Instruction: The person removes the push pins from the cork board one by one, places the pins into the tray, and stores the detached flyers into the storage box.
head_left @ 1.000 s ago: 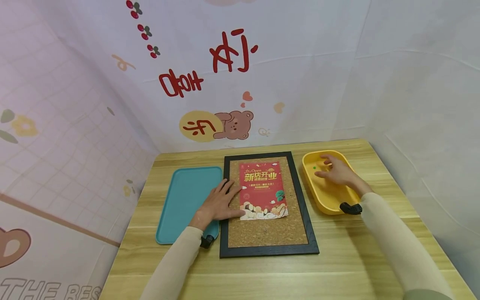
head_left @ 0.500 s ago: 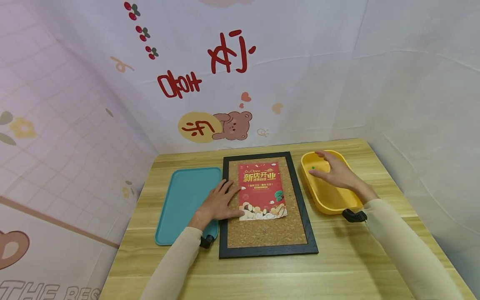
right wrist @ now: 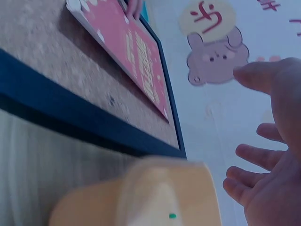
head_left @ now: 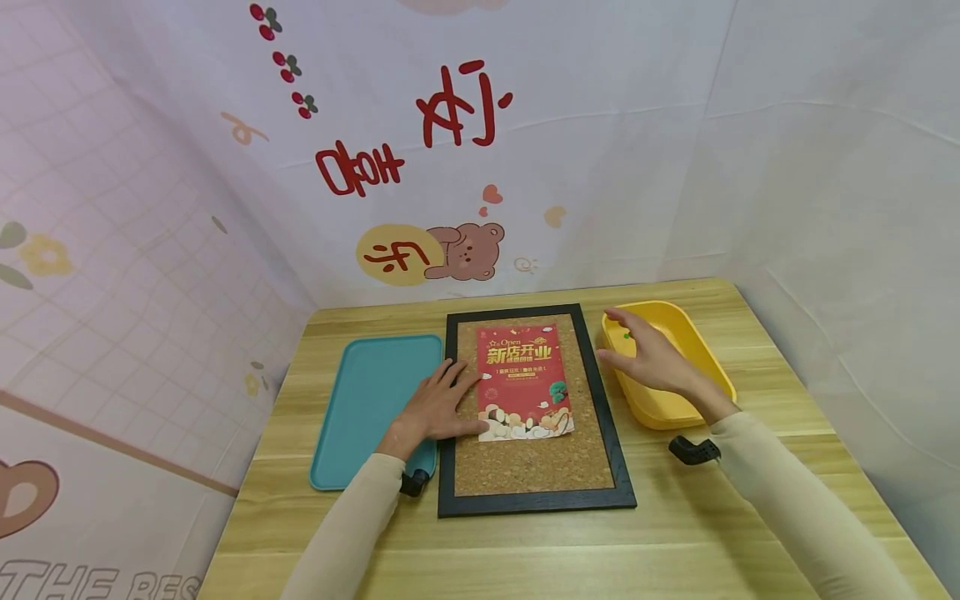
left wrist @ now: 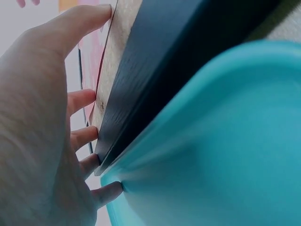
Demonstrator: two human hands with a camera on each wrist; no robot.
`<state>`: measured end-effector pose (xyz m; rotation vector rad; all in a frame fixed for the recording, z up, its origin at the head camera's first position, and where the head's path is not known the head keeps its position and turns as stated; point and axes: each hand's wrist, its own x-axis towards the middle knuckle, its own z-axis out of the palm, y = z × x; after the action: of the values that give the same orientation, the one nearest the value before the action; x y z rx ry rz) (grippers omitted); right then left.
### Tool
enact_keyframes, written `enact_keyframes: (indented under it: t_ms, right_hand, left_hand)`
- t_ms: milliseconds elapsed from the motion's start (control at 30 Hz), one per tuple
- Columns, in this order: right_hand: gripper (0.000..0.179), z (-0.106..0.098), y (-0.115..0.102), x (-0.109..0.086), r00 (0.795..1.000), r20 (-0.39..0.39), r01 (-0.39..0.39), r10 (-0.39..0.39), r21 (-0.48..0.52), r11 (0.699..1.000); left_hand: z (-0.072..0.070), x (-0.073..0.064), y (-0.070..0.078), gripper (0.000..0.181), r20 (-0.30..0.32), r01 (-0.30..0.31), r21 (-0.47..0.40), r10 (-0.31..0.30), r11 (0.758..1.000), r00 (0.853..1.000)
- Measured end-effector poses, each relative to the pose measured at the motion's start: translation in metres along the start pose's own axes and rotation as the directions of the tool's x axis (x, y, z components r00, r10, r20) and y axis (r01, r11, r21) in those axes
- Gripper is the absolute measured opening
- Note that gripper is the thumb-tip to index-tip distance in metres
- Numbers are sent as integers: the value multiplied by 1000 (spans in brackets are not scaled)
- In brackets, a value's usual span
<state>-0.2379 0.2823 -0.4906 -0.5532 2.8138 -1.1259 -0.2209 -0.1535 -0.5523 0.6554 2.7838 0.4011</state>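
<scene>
Closest in, the wooden table (head_left: 540,554) shows its grain below two pale sleeves (head_left: 341,521), each with a small black device (head_left: 693,451) at the wrist. The near side of a black-framed corkboard (head_left: 536,502) lies just beyond, flat on the wood. Over the board's left side, the left hand (head_left: 435,408) is spread, palm down, its thumb on the lower left part of a red flyer (head_left: 521,371) and its fingers fanned across the frame; in the left wrist view the little finger touches the rim of the blue tray (head_left: 375,408). That tray lies beside the board's left side. The flyer lies upright to the viewer on the cork, well inside the frame, and the right wrist view shows one edge standing a little off the surface with shadow beneath. To the board's right, the right hand (head_left: 651,358) hangs above the left part of a yellow tray (head_left: 678,408), thumb and forefinger well parted, the other fingers loosely bent, gripping nothing. A small green item (head_left: 627,336) lies in the yellow tray, near its far left; its exact shape is too small to tell. Behind the table rises a white backdrop (head_left: 637,167) printed with a brown bear (head_left: 474,252), hearts, cherries and red characters
</scene>
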Motion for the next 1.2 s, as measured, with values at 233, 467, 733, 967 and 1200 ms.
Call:
enact_keyframes:
  t_ms: [233, 467, 733, 967, 1200]
  right_hand:
    - [85, 18, -16, -2, 1000, 14, 10, -10, 27, 1000]
    - [81, 35, -25, -1, 998, 4, 59, -59, 30, 998]
    - [84, 54, -27, 4, 998, 10, 62, -63, 64, 996]
    - [81, 71, -27, 5, 1000, 14, 24, -27, 133, 991]
    - [78, 84, -23, 9, 999, -7, -45, 47, 166, 985]
  left_hand:
    - [-2, -1, 2, 102, -25, 5, -77, -7, 997, 1000]
    - [-3, 5, 2, 98, -144, -65, -161, 42, 985, 989]
    - [-8, 11, 11, 88, -225, -126, -418, 32, 900, 974]
    - [-8, 11, 15, 89, -176, -72, -561, -34, 825, 984]
    - [-4, 15, 17, 91, -152, -49, -637, -63, 770, 986]
